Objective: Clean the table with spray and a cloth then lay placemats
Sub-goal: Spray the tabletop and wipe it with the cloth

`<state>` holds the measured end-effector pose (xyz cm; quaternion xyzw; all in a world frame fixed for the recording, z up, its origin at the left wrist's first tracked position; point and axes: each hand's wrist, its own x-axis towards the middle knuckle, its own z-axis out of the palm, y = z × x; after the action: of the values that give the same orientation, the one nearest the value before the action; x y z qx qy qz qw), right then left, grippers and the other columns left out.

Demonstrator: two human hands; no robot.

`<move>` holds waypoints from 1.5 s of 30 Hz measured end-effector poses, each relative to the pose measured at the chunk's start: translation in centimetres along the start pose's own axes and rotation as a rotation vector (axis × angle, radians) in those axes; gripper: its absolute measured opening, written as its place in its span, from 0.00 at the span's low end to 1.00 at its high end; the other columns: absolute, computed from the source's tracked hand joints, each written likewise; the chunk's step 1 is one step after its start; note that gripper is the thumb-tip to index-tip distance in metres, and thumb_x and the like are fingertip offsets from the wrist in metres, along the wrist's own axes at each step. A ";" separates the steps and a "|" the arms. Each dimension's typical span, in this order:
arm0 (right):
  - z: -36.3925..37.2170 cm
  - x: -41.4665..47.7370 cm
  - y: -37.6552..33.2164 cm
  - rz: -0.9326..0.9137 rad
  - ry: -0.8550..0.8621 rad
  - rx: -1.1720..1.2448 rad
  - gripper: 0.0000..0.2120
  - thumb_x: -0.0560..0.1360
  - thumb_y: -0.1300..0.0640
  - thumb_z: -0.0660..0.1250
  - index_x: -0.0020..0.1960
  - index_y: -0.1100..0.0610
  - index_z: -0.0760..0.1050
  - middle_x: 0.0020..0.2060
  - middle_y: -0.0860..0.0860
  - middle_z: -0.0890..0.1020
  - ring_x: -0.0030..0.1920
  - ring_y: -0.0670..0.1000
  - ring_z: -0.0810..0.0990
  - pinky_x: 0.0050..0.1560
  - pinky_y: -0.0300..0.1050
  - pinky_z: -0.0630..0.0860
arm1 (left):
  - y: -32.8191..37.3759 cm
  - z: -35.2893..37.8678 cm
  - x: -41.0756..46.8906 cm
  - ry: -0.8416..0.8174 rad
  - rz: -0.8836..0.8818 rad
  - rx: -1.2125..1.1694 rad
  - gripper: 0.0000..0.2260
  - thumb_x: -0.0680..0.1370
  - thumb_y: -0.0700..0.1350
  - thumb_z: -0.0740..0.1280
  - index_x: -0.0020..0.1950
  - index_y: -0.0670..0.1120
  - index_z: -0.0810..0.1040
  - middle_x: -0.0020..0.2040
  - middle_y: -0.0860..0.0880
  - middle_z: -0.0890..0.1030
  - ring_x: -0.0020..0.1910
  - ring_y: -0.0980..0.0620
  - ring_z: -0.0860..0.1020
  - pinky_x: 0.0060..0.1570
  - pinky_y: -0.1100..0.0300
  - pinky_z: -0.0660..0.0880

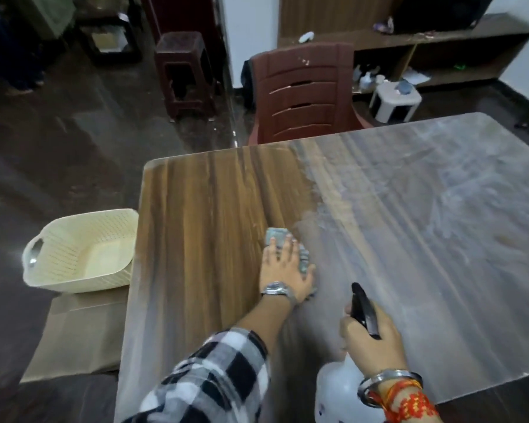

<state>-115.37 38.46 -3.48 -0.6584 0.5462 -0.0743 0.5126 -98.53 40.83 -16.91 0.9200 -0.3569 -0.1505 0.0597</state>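
A wooden table point(202, 209) fills the middle; its left part shows bare brown grain, its right part is dulled by a whitish film. My left hand point(283, 267) lies flat on a grey-green cloth point(275, 235), pressing it onto the tabletop at the border of the two areas. My right hand point(371, 337) grips a white spray bottle point(336, 389) with a black nozzle point(364, 309), held low above the table's near edge and aimed away from me. No placemats are in sight.
A cream perforated basket point(80, 248) stands on a brown box point(77, 334) left of the table. A brown plastic chair point(306, 93) is at the far side. A dark stool point(185, 71), a white stool point(394, 100) and a low shelf unit point(440, 50) stand further back.
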 end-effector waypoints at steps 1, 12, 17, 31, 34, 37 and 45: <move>-0.5 0.4 -0.3 0.004 0.023 0.005 0.03 0.73 0.62 0.65 0.41 0.57 0.76 0.35 0.55 0.79 0.34 0.55 0.79 0.37 0.49 0.77 | 2.5 0.3 0.8 -0.039 0.104 0.015 0.34 0.79 0.63 0.49 0.80 0.47 0.51 0.80 0.48 0.47 0.77 0.40 0.43 0.75 0.45 0.42; -2.1 4.9 0.1 0.076 0.061 0.019 0.01 0.72 0.63 0.66 0.43 0.59 0.75 0.37 0.61 0.81 0.31 0.57 0.81 0.29 0.43 0.73 | -2.1 -3.7 15.7 0.014 0.064 0.095 0.31 0.80 0.63 0.46 0.80 0.50 0.51 0.80 0.50 0.50 0.78 0.43 0.49 0.75 0.45 0.47; -2.6 6.1 1.1 0.056 0.056 0.039 0.02 0.72 0.64 0.65 0.43 0.59 0.76 0.36 0.63 0.81 0.34 0.61 0.81 0.35 0.50 0.76 | -3.7 -4.6 19.8 0.002 -0.008 0.194 0.30 0.80 0.61 0.45 0.80 0.52 0.48 0.80 0.51 0.47 0.78 0.41 0.45 0.75 0.46 0.42; -3.3 3.3 1.1 -0.129 -0.247 -0.184 0.05 0.63 0.56 0.66 0.36 0.57 0.77 0.27 0.51 0.76 0.31 0.54 0.76 0.35 0.48 0.71 | -7.6 2.2 -12.6 0.036 -0.060 0.006 0.32 0.77 0.61 0.53 0.79 0.50 0.56 0.79 0.50 0.56 0.77 0.41 0.55 0.74 0.46 0.49; -1.7 1.4 0.9 -0.192 -0.343 -0.187 0.05 0.66 0.61 0.68 0.35 0.53 0.80 0.28 0.48 0.79 0.34 0.53 0.78 0.37 0.45 0.72 | -15.8 1.8 -18.9 0.071 -0.552 -0.034 0.34 0.76 0.64 0.44 0.80 0.52 0.47 0.80 0.50 0.43 0.78 0.43 0.44 0.75 0.47 0.44; 0.2 -0.6 1.0 -0.227 -0.438 -0.172 0.05 0.69 0.65 0.66 0.39 0.59 0.80 0.30 0.52 0.78 0.35 0.54 0.77 0.38 0.45 0.70 | -18.2 2.2 -23.5 0.095 -0.780 -0.088 0.33 0.78 0.64 0.45 0.80 0.52 0.48 0.80 0.49 0.44 0.78 0.44 0.44 0.76 0.47 0.45; 0.6 -5.7 5.1 -0.309 -0.477 -0.246 0.03 0.72 0.62 0.66 0.43 0.58 0.78 0.37 0.57 0.81 0.36 0.53 0.79 0.34 0.41 0.72 | -5.1 6.0 -24.2 0.034 -0.269 0.047 0.31 0.77 0.59 0.47 0.80 0.51 0.48 0.79 0.46 0.47 0.77 0.40 0.44 0.74 0.43 0.41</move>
<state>-120.51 43.97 -4.95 -0.7896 0.3087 0.0721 0.5254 -114.15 60.93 -18.00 0.9631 -0.2326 -0.1332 0.0235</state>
